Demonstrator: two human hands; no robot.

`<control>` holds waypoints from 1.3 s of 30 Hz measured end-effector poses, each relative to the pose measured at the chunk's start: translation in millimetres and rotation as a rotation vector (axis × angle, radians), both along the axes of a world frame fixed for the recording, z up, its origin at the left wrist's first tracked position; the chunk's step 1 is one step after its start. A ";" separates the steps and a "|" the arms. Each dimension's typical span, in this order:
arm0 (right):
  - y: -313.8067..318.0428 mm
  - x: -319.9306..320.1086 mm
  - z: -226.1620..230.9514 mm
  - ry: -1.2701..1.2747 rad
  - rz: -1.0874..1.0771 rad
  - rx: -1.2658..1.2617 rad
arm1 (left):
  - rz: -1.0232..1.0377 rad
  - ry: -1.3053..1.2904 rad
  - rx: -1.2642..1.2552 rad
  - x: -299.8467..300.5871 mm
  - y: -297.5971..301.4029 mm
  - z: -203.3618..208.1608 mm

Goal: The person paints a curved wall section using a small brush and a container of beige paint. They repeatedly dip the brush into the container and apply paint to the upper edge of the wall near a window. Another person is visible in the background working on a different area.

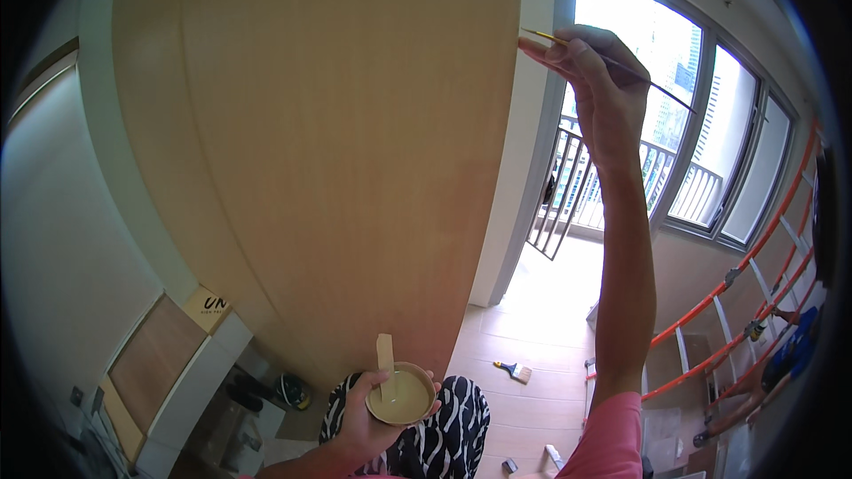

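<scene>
My right hand (602,89) is raised high and pinches a thin, fine-tipped paintbrush (661,87). Its tip points left, close to the upper right edge of a tall light-wood panel (337,168). Whether the tip touches the panel I cannot tell, but my outstretched fingers reach that edge. Low down, my left hand (359,426) grips a small round bowl (433,383) with something pale in it. A flat wooden stick (385,353) leans in the bowl, held against its rim by my left thumb.
On the floor lie a wider paintbrush (513,372) and small items. An orange ladder (701,312) leans at the right, near another person (785,355). Behind my right arm is a window (683,62) with a railing. A cardboard box (208,309) sits on a ledge at the left.
</scene>
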State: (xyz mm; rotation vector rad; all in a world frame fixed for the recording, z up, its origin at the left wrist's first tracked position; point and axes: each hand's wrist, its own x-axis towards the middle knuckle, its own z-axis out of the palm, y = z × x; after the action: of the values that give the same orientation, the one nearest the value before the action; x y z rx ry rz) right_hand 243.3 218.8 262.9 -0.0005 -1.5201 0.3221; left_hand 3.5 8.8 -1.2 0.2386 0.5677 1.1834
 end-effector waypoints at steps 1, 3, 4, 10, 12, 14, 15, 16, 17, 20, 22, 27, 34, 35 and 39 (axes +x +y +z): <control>0.9 0.7 0.4 -0.008 0.002 0.009 | 0.000 0.003 0.005 0.1 -0.3 -0.3; 4.4 3.0 1.5 -0.024 0.004 0.025 | -0.003 0.011 0.012 0.3 0.3 0.5; 4.5 3.5 1.5 -0.027 0.003 0.031 | -0.002 0.013 0.013 0.3 0.4 0.5; 1.2 4.5 3.8 -0.028 -0.017 0.029 | 0.004 0.014 0.024 0.3 -0.2 1.2; 2.5 5.4 3.6 -0.046 -0.007 0.019 | 0.001 0.011 0.023 -0.3 0.0 1.3; 1.4 5.4 3.6 -0.051 -0.006 0.026 | 0.004 0.008 0.017 -0.3 -0.4 3.3; 0.8 5.6 3.9 -0.054 -0.006 0.030 | 0.006 0.006 0.014 -0.2 -0.5 4.0; 1.0 6.2 4.4 -0.055 -0.008 0.032 | 0.003 0.012 0.019 -0.3 -0.5 3.8; 1.3 7.0 5.8 -0.055 -0.011 0.036 | 0.000 0.018 0.026 -0.4 -0.4 4.0; 0.1 7.1 6.9 -0.063 -0.029 0.031 | -0.009 0.010 0.032 -0.9 -0.3 2.6; -1.7 5.6 7.4 -0.066 -0.026 0.034 | -0.012 0.005 0.031 -1.3 0.1 2.6; -7.1 4.7 15.9 -0.089 0.026 0.035 | -0.014 0.001 0.019 -1.5 -0.4 4.0; -4.7 3.6 16.9 -0.094 0.018 0.044 | -0.019 -0.014 0.026 -2.6 0.6 -2.0; -2.7 4.5 16.1 -0.097 0.014 0.048 | -0.021 -0.008 0.025 -2.5 0.6 -0.6; 1.3 7.5 14.8 -0.101 -0.002 0.072 | -0.028 0.000 0.023 -2.3 1.2 1.5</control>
State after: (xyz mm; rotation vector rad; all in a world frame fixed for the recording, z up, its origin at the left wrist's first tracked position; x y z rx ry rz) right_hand 250.8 220.2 277.7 0.0392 -1.6308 0.2694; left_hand 1.2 9.9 0.3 0.2653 0.5496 1.1630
